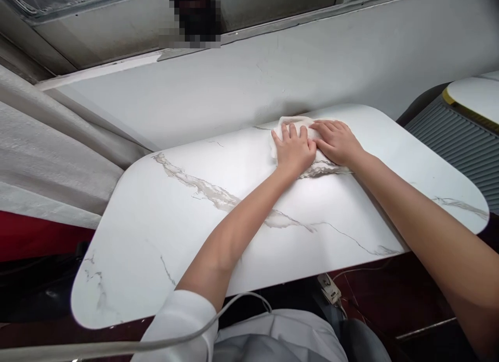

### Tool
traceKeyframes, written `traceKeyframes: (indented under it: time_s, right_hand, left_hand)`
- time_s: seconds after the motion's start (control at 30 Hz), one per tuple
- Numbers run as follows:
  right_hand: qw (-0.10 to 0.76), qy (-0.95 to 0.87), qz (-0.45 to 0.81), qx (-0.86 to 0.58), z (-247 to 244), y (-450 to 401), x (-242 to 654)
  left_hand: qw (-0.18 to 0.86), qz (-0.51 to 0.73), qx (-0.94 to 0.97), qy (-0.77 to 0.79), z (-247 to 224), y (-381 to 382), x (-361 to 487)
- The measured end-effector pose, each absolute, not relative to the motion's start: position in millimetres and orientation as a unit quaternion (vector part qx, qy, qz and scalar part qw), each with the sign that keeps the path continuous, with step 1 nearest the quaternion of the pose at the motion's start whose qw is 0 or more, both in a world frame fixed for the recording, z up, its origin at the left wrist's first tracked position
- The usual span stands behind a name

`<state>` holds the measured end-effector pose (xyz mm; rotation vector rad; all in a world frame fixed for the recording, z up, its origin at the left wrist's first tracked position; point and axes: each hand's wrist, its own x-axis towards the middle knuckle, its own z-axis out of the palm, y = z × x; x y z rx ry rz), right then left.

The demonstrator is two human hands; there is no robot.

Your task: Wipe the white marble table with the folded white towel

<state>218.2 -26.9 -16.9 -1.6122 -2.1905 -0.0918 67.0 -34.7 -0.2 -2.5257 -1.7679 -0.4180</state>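
Observation:
A white cloth [293, 121] lies near the far edge of a white marble-patterned tabletop [187, 232], close to the wall. My left hand [293, 149] lies flat on the cloth, fingers together and pointing away from me. Right beside it, touching it, my right hand [336, 141] also presses flat on the cloth. Most of the cloth is hidden under the two hands.
A white wall [273, 70] rises just behind the table, with a window frame above it. Grey curtain [50, 154] hangs at the left. A second table with a gold rim [473, 94] stands at the right. A power strip [329, 289] and a white cable [117, 345] lie below the front edge.

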Motion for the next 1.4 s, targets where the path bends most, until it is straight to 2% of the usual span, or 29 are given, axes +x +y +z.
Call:
traceKeyframes:
  time_s: [0.43, 0.77, 1.13, 1.4]
  right_hand:
    - [0.174, -0.811, -0.026, -0.558, -6.9, -166.6, 215.8]
    - [0.179, -0.804, -0.025, -0.567, -8.2, -239.4, 234.9]
    - [0.178, -0.804, -0.015, -0.567, -5.9, -228.0, 262.2]
    - [0.117, -0.772, 0.004, -0.625, 4.6, -157.6, 269.0]
  left_hand:
    - [0.019, -0.116, -0.854, -0.506, 2.1, -161.4, 51.7]
    - [0.036, -0.124, -0.892, -0.433, 2.2, -223.6, 60.3]
    - [0.03, -0.132, -0.901, -0.413, 3.4, -212.4, 81.2]
    - [0.007, -0.154, -0.879, -0.452, -0.7, -144.8, 110.7]
